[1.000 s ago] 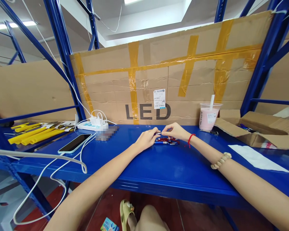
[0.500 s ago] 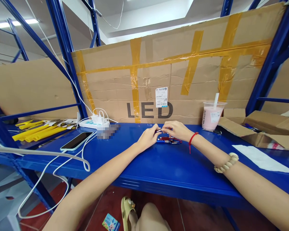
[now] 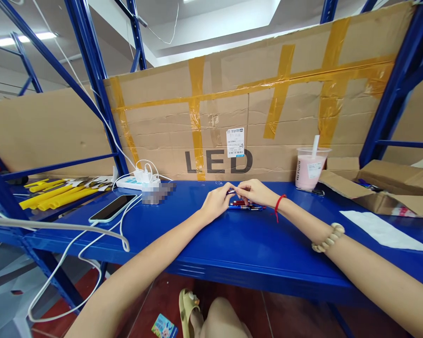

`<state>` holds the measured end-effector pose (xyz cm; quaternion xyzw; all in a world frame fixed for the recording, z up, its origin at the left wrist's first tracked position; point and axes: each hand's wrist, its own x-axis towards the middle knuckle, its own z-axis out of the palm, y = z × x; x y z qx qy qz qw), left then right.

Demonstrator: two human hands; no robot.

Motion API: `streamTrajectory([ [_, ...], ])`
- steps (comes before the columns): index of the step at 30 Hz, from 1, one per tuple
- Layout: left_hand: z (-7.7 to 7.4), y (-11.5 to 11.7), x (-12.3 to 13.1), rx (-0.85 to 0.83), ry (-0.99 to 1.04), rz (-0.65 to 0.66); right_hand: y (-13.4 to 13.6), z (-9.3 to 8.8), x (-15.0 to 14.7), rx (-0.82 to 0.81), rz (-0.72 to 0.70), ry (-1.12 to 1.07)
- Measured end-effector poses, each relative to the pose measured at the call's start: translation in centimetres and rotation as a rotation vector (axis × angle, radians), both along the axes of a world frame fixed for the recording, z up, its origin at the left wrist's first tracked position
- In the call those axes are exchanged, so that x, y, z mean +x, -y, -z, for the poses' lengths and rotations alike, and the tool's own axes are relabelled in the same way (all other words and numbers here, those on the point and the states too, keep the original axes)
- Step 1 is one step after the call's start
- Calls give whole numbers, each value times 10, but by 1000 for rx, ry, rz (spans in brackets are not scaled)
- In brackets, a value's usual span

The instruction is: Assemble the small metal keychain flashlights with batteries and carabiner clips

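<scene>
Grip of the left hand [image 3: 217,203] is closed, thumb and fingers clamped on a slender piece [image 3: 231,191]. Grip of the right hand [image 3: 256,191] is pinched together at the right-hand end of the same piece. The slender piece looks short, dark and glossy, with a pale highlight; finer detail is too small and too covered by fingers to identify. It sits between the two sets of fingertips, near the middle of the frame. A red cord [image 3: 277,206] circles the right wrist; a pale beaded bracelet [image 3: 328,238] sits farther up that forearm.

Nearest, at the bottom of the frame, are a yellow slipper [image 3: 186,310] on a foot and a printed card [image 3: 164,326] on the red floor. On the blue counter [image 3: 239,249], a white sheet [image 3: 384,230] lies toward the right edge and a phone [image 3: 113,209] at left. Red and blue pens [image 3: 238,207] lie bunched just below the held piece in the frame. Farther back stand a power strip [image 3: 125,183] with white plugs, left, and a lidded cup [image 3: 308,171] of pink drink with a straw, right, near an open carton [image 3: 402,188]. Taped cardboard [image 3: 162,126] lettered "LED" spans the rear.
</scene>
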<state>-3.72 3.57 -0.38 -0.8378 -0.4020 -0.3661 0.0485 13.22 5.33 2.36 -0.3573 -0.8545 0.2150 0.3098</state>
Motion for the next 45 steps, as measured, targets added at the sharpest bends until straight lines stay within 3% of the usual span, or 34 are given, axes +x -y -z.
streamTrajectory([
  [15,-5,-4,2,35,-31,-10,-11,10,3,-86,-19,-119],
  [18,-4,-5,2,25,-16,-40,-11,8,6,3,107,-87],
  [23,-2,-6,1,-25,22,-62,-15,5,18,187,479,131],
  [25,-3,-6,1,-36,34,-70,-18,7,24,220,531,246],
  [32,-2,-8,2,-71,120,-115,-30,20,30,196,444,433],
  [39,4,-18,4,-171,223,-182,-28,20,26,186,421,531],
  [45,5,-17,5,-248,248,-231,-24,15,26,256,513,543],
])
